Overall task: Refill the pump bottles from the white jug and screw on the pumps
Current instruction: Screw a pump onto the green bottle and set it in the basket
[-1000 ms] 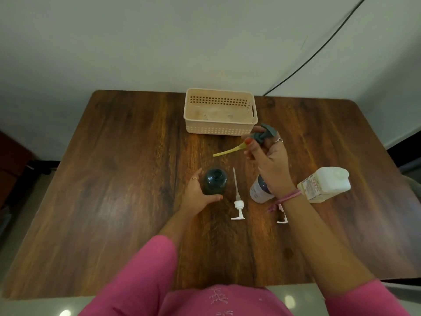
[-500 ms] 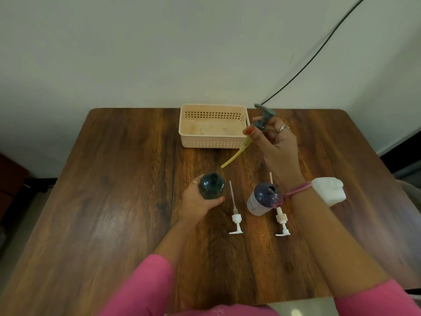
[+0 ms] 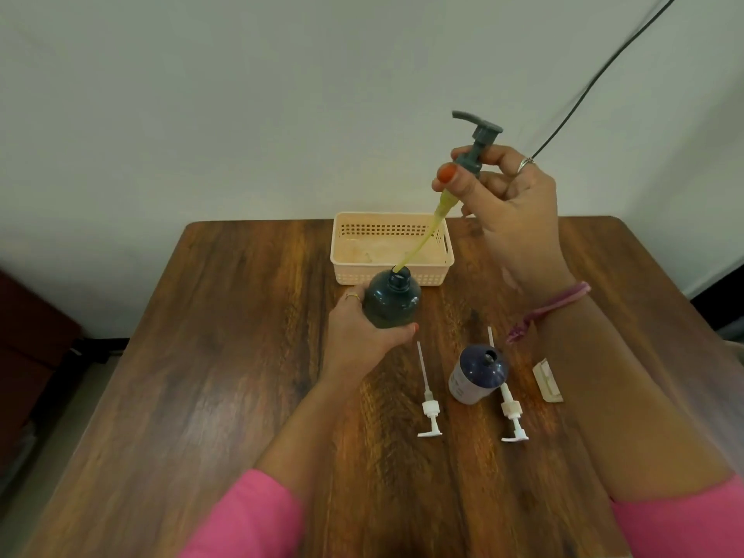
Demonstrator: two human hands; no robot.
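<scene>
My left hand (image 3: 356,334) grips a dark green pump bottle (image 3: 391,300) standing on the wooden table (image 3: 201,376). My right hand (image 3: 509,211) pinches a grey-green pump (image 3: 477,145) high above it; the tip of its yellow tube (image 3: 418,243) sits at the bottle's open mouth. A purple-topped bottle (image 3: 477,374) stands open near the table's middle. Two white pumps (image 3: 428,400) (image 3: 509,408) lie flat beside it. Only a corner of the white jug (image 3: 546,380) shows behind my right forearm.
A beige perforated basket (image 3: 392,245) sits at the table's far edge, just behind the green bottle. A black cable (image 3: 604,74) runs down the wall at the upper right. Dark furniture (image 3: 28,356) stands left of the table.
My right hand has lifted the grey-green pump and turned it upright, bringing the tube tip down to the green bottle's mouth. The left hand keeps hold of the bottle.
</scene>
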